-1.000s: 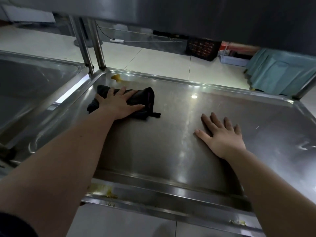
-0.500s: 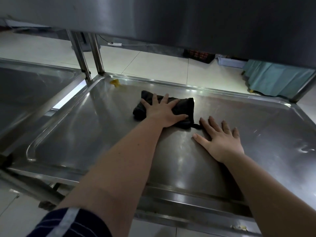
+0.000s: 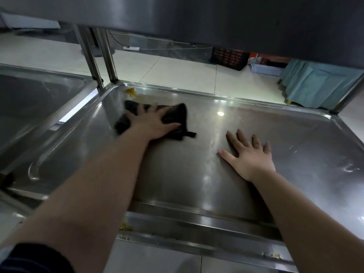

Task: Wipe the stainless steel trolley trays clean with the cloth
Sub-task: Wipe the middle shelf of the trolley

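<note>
A black cloth lies on the stainless steel trolley tray, toward its far left part. My left hand presses flat on the cloth with spread fingers. My right hand rests flat on the bare tray, to the right of the cloth and apart from it. A yellow scrap of food sits in the tray's far left corner, just beyond the cloth. Yellow crumbs cling to the tray's near rim.
A second steel tray stands to the left. Two upright steel posts rise at the far left corner, and an upper shelf hangs overhead. On the tiled floor beyond are a dark crate and teal fabric.
My left hand has slid the cloth from the tray's middle back left, toward the far left corner. My right hand stays pressed on the tray.
</note>
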Motion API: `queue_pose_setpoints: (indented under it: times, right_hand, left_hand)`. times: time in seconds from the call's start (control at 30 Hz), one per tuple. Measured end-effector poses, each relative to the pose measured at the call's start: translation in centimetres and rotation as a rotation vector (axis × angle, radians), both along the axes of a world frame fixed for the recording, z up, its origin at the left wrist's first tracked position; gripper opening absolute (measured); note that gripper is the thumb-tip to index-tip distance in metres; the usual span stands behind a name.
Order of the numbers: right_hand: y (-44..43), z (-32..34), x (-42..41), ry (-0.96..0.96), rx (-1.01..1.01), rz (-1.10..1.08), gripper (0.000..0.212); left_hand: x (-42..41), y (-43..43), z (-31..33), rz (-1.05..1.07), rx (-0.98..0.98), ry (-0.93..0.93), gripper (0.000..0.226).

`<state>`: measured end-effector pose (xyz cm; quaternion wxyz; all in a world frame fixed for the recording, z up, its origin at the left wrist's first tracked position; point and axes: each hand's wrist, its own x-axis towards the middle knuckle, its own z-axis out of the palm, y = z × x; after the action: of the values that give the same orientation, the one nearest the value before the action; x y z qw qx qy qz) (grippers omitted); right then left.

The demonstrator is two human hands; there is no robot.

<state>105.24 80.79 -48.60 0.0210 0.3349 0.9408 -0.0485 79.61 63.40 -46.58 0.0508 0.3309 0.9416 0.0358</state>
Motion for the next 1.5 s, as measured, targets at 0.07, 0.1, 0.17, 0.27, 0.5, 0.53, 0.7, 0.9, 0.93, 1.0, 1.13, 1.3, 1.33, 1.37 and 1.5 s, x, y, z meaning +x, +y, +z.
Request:
queue_pose_setpoints:
  times: [0.07,0.1,0.17,0.27,0.5,0.53,0.7,0.9,0.93,1.0,1.13,1.3,1.33,1.37,1.5]
  right_hand:
    - [0.2,0.1,0.0,-0.007,-0.011,0.001,0.091]
    - [0.3,0.2,0.0,-0.008,-0.018,0.002,0.09]
    - [0.5,0.3,0.3,-0.005,-0.035,0.005,0.09]
    - [0.5,0.4,0.5,0.002,-0.054,0.02,0.089]
    - [-0.1,0.3,0.1,0.001,-0.039,0.005,0.088]
    - [-0.3,0.2,0.1,-0.002,-0.037,0.003,0.087]
    - [-0.8,0.7,0.2,-0.022,-0.042,0.007,0.082]
    - [-0.8,1.4,0.8,-0.01,-0.079,0.026,0.082]
    - [-0.8,1.4,0.8,-0.003,-0.083,0.028,0.082]
    - [-0.9,1.5,0.9,0.001,-0.09,0.029,0.082]
    - [-1.5,1.4,0.8,-0.01,-0.076,0.026,0.08]
    - [-1.8,1.5,1.2,-0.002,-0.061,0.018,0.079]
    - [-1.8,1.5,1.3,-0.002,-0.06,0.017,0.079]
    - [-1.7,1.6,1.4,-0.004,-0.061,0.019,0.078]
    - [-0.5,1.6,1.4,0.162,-0.243,-0.001,0.061]
  left_hand:
    - [4.2,3.5,-0.1,-0.103,-0.022,-0.012,0.089]
    - [6.0,4.8,-0.2,-0.137,-0.03,-0.026,0.089]
    - [7.8,5.8,-0.3,-0.153,-0.032,-0.043,0.09]
    - [6.4,3.1,-0.5,-0.139,-0.019,-0.024,0.089]
    - [1.0,-9.8,0.1,0.125,-0.048,0.008,0.095]
    - [1.7,-9.9,0.0,0.136,-0.049,0.003,0.091]
    - [10.5,-4.9,-0.2,-0.058,-0.014,-0.055,0.088]
    - [13.6,-7.6,-0.8,-0.102,0.008,-0.026,0.091]
    - [12.6,-9.3,-0.7,-0.068,-0.001,-0.027,0.091]
    - [10.1,-13.6,-0.3,0.039,-0.029,-0.035,0.093]
    - [7.9,-19.3,1.0,0.2,-0.048,-0.121,0.104]
    - [12.7,-14.7,0.8,0.13,-0.07,-0.13,0.105]
    - [14.5,-12.9,0.5,0.087,-0.059,-0.12,0.104]
    - [16.4,-11.0,0.2,0.049,-0.048,-0.109,0.104]
    - [23.9,-3.2,-0.4,-0.034,-0.071,-0.097,0.105]
